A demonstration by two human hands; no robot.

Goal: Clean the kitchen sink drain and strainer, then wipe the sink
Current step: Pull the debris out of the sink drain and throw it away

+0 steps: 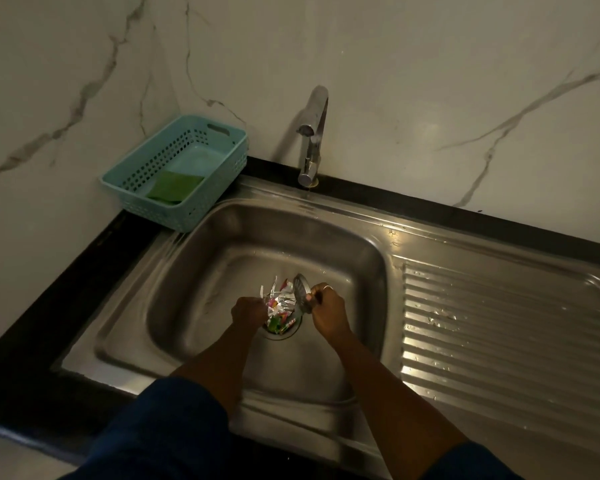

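Note:
A stainless steel sink [194, 271] has a round drain [282, 332] at the middle of its basin. Bits of coloured wrapper litter [280, 304] lie in and above the drain. My right hand [328, 311] holds the round metal strainer [302, 292] tilted on edge just right of the drain. My left hand [248, 311] pinches some of the wrapper litter at the drain's left side. Both forearms reach in from the front edge.
A chrome tap [313, 140] stands at the back rim. A turquoise plastic basket [146, 161] on the black counter [42, 341] at the back left holds a green scrub pad [174, 188]. The ridged draining board [499, 334] lies to the right, with water drops.

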